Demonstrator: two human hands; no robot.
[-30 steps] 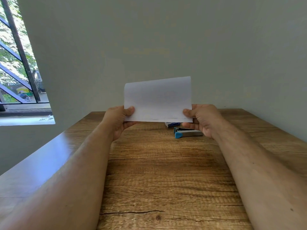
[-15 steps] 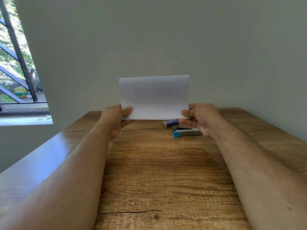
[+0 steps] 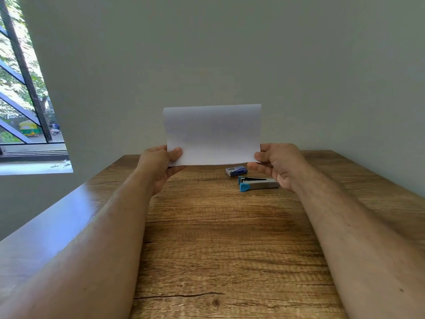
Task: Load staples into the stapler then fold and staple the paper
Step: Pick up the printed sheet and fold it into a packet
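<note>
A folded white paper (image 3: pixel 212 134) is held upright in the air above the far part of the wooden table (image 3: pixel 230 238), with its fold along the top. My left hand (image 3: pixel 161 164) pinches its lower left corner, thumb on the front. My right hand (image 3: pixel 276 164) pinches its lower right corner. Below the paper, on the table, lies a silver stapler with blue ends (image 3: pixel 257 183), partly hidden by my right hand. A small blue and white staple box (image 3: pixel 236 170) lies just behind it.
A plain wall stands right behind the table and along its right side. A window with dark bars (image 3: pixel 25 93) is at the left, with a white sill below it.
The paper went from slightly tilted to level and sits a little higher in view. Both hands kept their grip on its lower corners.
</note>
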